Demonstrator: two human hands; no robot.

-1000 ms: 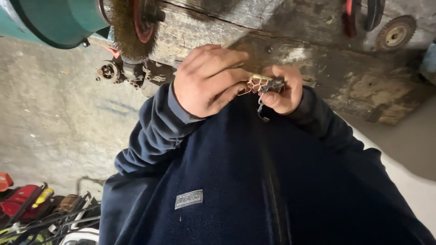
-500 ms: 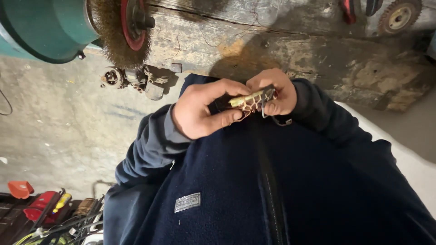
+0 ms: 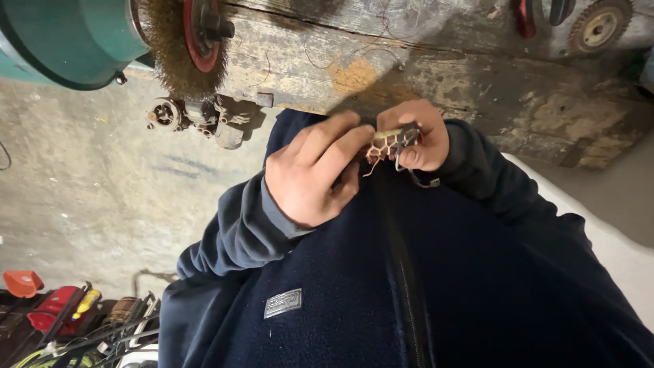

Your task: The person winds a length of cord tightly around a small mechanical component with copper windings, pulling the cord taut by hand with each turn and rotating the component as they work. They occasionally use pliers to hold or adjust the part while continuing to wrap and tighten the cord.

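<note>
My left hand (image 3: 310,174) and my right hand (image 3: 421,136) meet in front of my chest, over my dark navy fleece jacket (image 3: 381,286). Between them is a small oblong object (image 3: 390,142) with a brown and cream honeycomb pattern. The right hand pinches its right end. The fingertips of the left hand close on its left end and hide part of it. A thin dark metal loop (image 3: 417,178) hangs from the object below the right hand.
A wire brush wheel (image 3: 178,48) on a teal bench grinder (image 3: 61,37) sits top left on a worn wooden bench (image 3: 436,61). Small metal parts (image 3: 204,117) lie below it. A gear (image 3: 598,26) is top right. Red tools and cables (image 3: 61,317) crowd the bottom left.
The view has shifted, so the grinder and bench sit lower in frame. My left hand has slid leftward, baring more of the patterned object. Both hands still hold it.
</note>
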